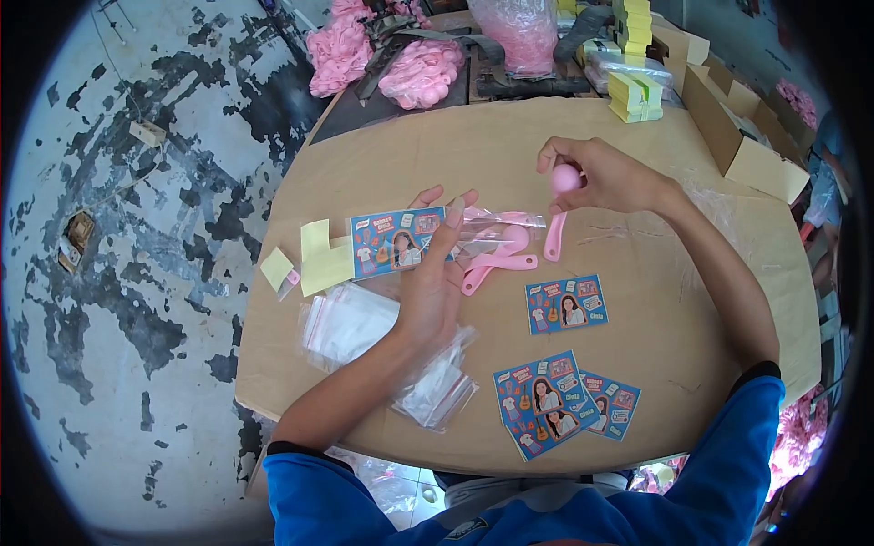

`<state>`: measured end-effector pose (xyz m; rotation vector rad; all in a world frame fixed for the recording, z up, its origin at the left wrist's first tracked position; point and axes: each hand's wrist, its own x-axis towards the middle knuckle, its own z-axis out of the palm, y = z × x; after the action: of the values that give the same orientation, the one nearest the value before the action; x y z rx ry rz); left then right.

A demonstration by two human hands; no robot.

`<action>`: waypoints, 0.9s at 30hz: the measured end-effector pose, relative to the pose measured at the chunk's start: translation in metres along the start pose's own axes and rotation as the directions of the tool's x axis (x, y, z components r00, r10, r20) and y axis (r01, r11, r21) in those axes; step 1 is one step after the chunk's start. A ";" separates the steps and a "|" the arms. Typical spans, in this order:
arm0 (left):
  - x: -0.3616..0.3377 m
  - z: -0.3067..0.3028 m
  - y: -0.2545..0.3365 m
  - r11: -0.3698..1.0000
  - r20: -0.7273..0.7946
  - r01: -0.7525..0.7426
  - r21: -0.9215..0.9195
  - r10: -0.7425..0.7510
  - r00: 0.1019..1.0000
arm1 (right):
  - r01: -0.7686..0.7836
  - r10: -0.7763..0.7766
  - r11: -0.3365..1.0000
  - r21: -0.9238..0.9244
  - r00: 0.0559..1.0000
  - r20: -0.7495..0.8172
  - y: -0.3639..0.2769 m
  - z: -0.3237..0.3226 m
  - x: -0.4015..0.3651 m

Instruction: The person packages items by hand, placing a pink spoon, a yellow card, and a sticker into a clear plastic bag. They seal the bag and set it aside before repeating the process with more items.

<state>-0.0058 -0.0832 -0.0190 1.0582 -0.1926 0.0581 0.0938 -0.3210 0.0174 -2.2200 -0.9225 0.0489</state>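
Observation:
My left hand (431,289) is closed on a blue printed card (375,246), the thumb across its right end. Clear plastic film (475,224) sticks out to the right of that thumb, over a few pink plastic spoons (508,262) on the table. Farther right, my right hand (619,175) grips a pink plastic spoon (565,177) by its round bowl, fingers curled about it and the handle hanging down. A single printed card (546,308) lies below the spoons. Nearer my body, several overlapping cards (519,400) are spread out.
Clear zip bags (350,323) lie under my left forearm, beside yellow paper slips (319,259). Brown paper covers the table (674,300). At the back are pink bundles (423,73), stacked yellow slips (635,96) and an open cardboard box (742,136). A peeling wall or floor surface (137,273) extends left.

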 end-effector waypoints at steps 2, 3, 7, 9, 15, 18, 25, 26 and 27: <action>-0.001 0.002 0.002 1.000 -0.003 0.004 -0.003 -0.004 1.000 | 0.046 -0.032 0.971 0.235 0.997 -0.063 0.004 0.012 0.003; -0.002 0.002 0.002 1.000 -0.002 0.011 -0.004 -0.011 1.000 | 0.048 -0.044 0.974 0.223 0.999 -0.020 0.001 0.012 0.003; -0.001 0.001 0.002 1.000 0.015 0.003 -0.027 -0.003 1.000 | 0.068 -0.056 0.980 0.188 0.996 -0.069 -0.011 0.013 0.004; -0.001 0.001 0.001 0.999 0.023 -0.003 -0.050 0.005 1.000 | 0.045 -0.022 0.984 0.173 0.990 -0.137 -0.012 0.013 0.004; 0.001 -0.001 0.000 0.998 0.003 -0.009 -0.067 0.009 1.000 | -0.169 0.149 0.964 0.207 0.983 0.109 -0.027 -0.005 -0.003; 0.002 -0.003 -0.001 0.995 0.006 -0.006 -0.103 0.007 1.000 | -0.188 0.145 0.975 0.121 0.944 0.297 -0.029 -0.019 -0.008; 0.003 -0.001 0.000 0.992 0.029 0.001 -0.124 0.003 1.000 | -0.150 0.049 0.923 0.355 0.959 0.278 -0.039 -0.003 -0.007; 0.004 -0.001 -0.001 0.991 0.037 0.003 -0.131 0.002 0.999 | -0.177 0.056 0.892 0.415 0.956 0.287 -0.040 0.001 -0.006; 0.005 -0.002 -0.002 0.990 0.044 0.005 -0.140 0.001 0.999 | -0.181 0.026 0.857 0.482 0.950 0.311 -0.041 0.005 -0.006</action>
<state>-0.0008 -0.0831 -0.0211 0.9204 -0.2316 0.0191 0.0632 -0.3023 0.0379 -1.7851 -0.8227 0.6222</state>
